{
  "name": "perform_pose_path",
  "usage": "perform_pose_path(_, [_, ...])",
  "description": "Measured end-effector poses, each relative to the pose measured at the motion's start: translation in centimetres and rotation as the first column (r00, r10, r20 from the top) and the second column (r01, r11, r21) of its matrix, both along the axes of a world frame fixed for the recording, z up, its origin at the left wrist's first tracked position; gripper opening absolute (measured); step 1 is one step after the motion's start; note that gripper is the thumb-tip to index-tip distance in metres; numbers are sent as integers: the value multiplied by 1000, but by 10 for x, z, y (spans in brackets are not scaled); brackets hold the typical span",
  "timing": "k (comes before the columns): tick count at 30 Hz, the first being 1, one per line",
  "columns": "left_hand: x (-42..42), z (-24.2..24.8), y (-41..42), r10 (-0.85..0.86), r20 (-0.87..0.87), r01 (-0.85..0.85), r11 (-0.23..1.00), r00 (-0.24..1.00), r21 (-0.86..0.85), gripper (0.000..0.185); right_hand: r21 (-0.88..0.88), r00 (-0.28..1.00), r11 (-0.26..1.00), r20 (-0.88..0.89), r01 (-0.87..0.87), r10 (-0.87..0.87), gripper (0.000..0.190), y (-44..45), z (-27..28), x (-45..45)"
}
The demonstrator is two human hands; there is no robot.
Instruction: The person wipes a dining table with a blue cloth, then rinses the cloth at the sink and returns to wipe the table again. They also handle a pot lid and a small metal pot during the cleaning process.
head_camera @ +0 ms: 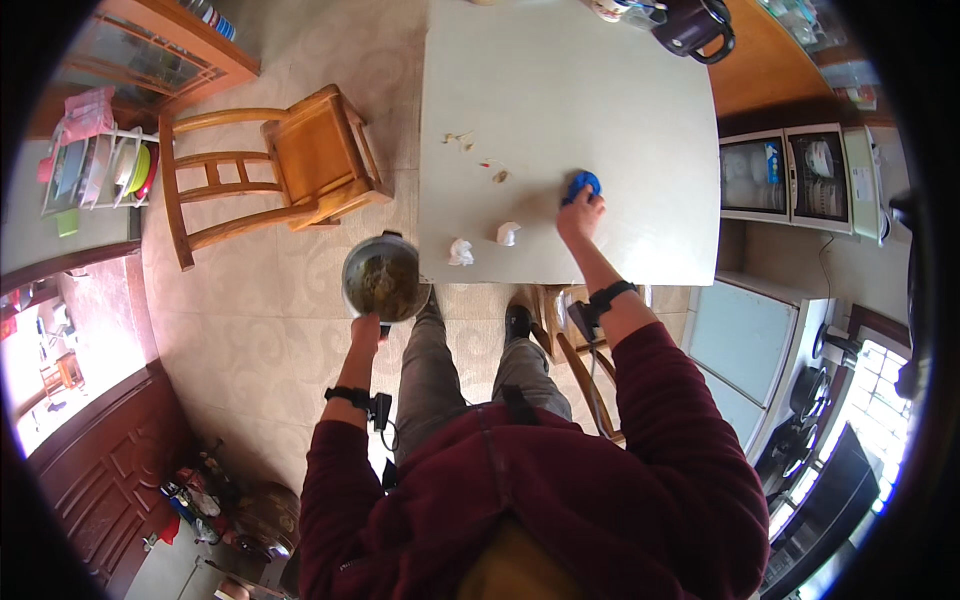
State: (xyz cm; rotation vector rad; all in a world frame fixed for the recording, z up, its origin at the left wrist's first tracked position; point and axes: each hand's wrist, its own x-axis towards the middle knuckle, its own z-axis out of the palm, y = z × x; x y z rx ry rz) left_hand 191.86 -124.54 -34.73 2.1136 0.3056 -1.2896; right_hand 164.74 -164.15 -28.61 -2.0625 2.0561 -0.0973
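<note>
My left hand grips the handle of a metal pot beside the left edge of the white table; brownish food scraps or liquid lie in the pot. On the tabletop, my right hand is closed on a blue cloth. Two crumpled white tissues, one near the table's front left corner and another to its right, lie left of my right hand. Farther back are several small food scraps and a small red bit.
A wooden chair stands left of the table, another under its front edge by my legs. A dark electric kettle stands at the back right. A dish cabinet is on the right, a dish rack on the far left.
</note>
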Motion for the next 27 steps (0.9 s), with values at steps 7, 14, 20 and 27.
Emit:
perform_pose_path(7, [59, -22, -90, -211, 54, 212, 977, 976, -15, 33, 79, 985, 997, 174, -11, -3, 65, 22, 24, 163])
perform_pose_path(14, [87, -16, -175, -389, 46, 390, 920, 920, -32, 39, -6, 916, 944, 237, -331, 323, 64, 17, 38, 195])
perform_pose_path(20, [86, 8, -194, -365, 28, 366, 927, 931, -87, 34, -53, 798, 863, 356, -502, 486, 60, 87, 35, 233])
perform_pose_path(27, [85, 20, -161, -236, -86, 223, 966, 968, -133, 35, 268, 590, 904, 807, -333, -21, 38, 104, 48, 233])
